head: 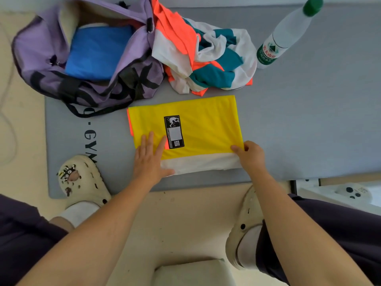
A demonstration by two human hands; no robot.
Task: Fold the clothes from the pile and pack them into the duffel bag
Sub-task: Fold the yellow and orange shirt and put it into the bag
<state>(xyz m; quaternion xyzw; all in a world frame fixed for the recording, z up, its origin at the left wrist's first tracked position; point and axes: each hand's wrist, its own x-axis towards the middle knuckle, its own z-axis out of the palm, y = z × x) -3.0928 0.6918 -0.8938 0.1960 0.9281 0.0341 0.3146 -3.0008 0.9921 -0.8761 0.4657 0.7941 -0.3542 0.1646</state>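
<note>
The folded yellow garment [198, 129] lay flat on the grey mat [309, 120], a black label on its upper face and a white band along its near edge. The left hand [150, 159] pressed on the garment's near left corner, fingers straight and spread. The right hand [250, 154] pinched its near right corner. Beyond the garment sat the pile of clothes [206, 56]; beyond and left, the open purple duffel bag [61, 65] held a blue folded piece [97, 50]. A water bottle [286, 34] lay beyond and right.
</note>
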